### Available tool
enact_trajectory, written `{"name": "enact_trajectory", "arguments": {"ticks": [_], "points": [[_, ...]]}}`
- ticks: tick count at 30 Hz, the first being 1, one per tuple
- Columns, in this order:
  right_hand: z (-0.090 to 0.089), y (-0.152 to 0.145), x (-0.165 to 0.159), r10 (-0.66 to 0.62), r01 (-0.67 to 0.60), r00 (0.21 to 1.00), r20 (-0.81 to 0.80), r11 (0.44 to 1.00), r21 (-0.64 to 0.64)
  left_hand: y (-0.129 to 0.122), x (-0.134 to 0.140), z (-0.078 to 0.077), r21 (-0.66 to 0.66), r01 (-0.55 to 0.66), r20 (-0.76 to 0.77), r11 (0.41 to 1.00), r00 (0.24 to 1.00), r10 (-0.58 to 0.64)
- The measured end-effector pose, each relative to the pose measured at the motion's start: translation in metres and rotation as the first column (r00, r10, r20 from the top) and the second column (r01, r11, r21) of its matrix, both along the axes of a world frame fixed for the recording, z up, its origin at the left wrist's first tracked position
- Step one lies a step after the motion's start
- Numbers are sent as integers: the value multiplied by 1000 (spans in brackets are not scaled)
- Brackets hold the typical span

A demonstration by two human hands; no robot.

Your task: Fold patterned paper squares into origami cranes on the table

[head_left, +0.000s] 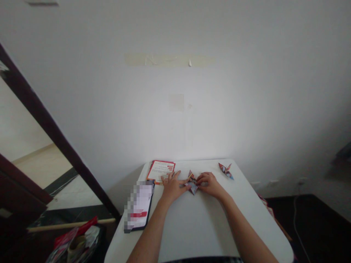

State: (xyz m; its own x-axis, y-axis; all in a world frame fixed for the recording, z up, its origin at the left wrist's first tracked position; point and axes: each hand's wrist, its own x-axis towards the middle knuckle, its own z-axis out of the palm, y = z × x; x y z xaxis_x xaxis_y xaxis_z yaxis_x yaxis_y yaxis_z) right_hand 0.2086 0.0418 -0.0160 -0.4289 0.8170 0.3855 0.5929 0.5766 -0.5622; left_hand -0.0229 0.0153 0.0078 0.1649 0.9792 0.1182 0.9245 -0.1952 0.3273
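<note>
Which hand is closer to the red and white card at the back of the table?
The left hand. Its fingertips lie right at the card. The right hand is farther off, on the other side of the folded paper that both hands press.

- No text, label, brand or number can be read anywhere in the view.
- A red-bordered card (160, 170) lying on the white table (197, 223) carries lines of print and small red blocks, but they are too small and blurred to make out.
- A phone (138, 207) on the table's left side has its screen pixelated, so nothing on it is legible.
</note>
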Motion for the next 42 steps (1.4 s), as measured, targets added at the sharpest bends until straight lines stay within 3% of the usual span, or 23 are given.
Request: {"name": "enact_trajectory", "arguments": {"ticks": [14, 29, 42], "points": [[-3, 2, -1, -13, 13, 999, -52, 1000, 13, 4, 6, -4, 36, -55, 34, 998, 998, 54], [5, -7, -4, -49, 48, 999, 23, 999, 18, 4, 10, -4, 62, -105, 48, 992, 994, 103], [5, -11, -15, -162, 159, 981, 108, 987, 29, 4, 3, -1, 2, -24, 64, 1000, 998, 24]]}}
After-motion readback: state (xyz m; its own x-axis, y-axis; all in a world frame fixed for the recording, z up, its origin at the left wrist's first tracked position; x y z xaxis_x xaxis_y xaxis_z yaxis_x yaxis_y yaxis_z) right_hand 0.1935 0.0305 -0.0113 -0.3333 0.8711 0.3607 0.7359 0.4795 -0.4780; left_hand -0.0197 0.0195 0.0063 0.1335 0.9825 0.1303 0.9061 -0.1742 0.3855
